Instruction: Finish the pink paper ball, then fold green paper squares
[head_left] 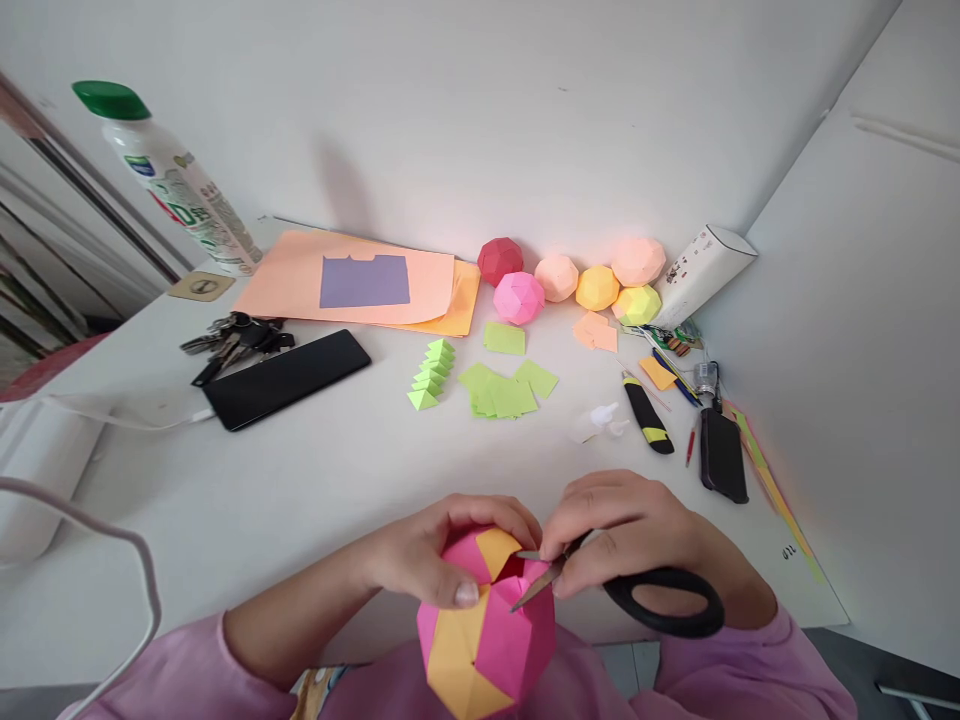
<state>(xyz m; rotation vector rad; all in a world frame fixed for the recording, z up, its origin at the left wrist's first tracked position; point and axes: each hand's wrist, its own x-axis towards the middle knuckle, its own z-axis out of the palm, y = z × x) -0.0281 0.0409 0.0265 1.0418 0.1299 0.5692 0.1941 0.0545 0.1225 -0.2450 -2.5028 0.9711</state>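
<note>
My left hand (431,555) is closed round a pink and orange folded paper ball (484,635), held near my chest at the bottom centre. My right hand (634,540) grips black-handled scissors (664,600) close to the blades. The blade tips rest at an open flap on top of the ball. Both sleeves are pink.
On the white desk lie green paper squares (506,390), folded green pieces (429,375), several finished paper balls (570,280), orange sheets (352,280), a black phone (289,378), keys (236,340), a utility knife (649,415), a bottle (176,185) and a white box (705,270).
</note>
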